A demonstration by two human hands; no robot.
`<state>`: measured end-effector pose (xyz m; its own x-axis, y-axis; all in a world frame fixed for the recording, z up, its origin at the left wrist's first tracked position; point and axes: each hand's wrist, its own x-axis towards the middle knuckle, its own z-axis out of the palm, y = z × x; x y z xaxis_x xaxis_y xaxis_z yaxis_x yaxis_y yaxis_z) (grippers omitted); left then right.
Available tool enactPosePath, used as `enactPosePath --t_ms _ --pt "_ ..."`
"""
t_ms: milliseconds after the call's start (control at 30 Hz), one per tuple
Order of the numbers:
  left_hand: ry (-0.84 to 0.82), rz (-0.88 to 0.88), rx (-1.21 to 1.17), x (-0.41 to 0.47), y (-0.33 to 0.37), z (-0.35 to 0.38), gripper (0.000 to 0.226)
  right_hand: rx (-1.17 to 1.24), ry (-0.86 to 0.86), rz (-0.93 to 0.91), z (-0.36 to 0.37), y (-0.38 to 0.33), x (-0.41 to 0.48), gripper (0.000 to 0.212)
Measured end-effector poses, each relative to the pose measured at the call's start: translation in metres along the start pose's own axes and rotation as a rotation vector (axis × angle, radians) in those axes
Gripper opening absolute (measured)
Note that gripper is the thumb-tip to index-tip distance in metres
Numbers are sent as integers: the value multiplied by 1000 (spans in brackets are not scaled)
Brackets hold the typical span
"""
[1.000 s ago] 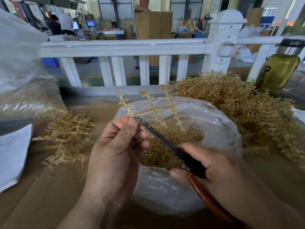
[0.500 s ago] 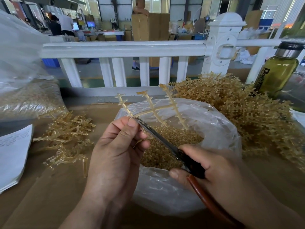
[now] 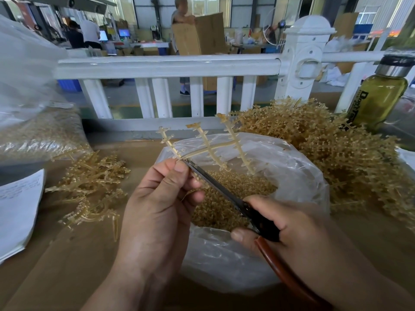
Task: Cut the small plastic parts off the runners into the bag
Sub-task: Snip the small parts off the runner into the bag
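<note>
Pinching one runner tight in the left grip, held up over the open bag so snipped parts fall in. Squeezing scissors in the right grip, blades reaching up to the left grip's thumb for a close cut. Right of that grip, a big heap of runners close by.

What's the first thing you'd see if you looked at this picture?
Right in the middle, the left hand pinches a yellowish plastic runner shaped like a little fence, while the right hand grips scissors whose blades reach up to it. Under them sits a clear bag with tiny golden parts inside, and a big prickly heap of runners fills the table to the right.
</note>
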<state>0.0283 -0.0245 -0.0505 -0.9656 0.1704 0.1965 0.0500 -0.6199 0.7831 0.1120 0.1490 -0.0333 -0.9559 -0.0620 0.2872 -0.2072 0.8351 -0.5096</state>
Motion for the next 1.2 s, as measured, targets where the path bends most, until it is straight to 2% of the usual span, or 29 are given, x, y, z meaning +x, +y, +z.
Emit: enactPosePath --t_ms 167,267,700,900,1200 --pt "1 -3 5 0 0 0 14 2 61 -12 3 2 0 58" --pt "1 -7 10 0 0 0 14 -16 90 -27 4 4 0 54" --pt "0 -35 56 0 -1 1 10 -11 28 -3 0 6 0 53" --pt "-4 -22 55 0 -1 2 8 -23 9 -1 -2 3 1 42" --pt "0 -18 37 -1 0 1 8 -1 1 -12 -2 4 1 47"
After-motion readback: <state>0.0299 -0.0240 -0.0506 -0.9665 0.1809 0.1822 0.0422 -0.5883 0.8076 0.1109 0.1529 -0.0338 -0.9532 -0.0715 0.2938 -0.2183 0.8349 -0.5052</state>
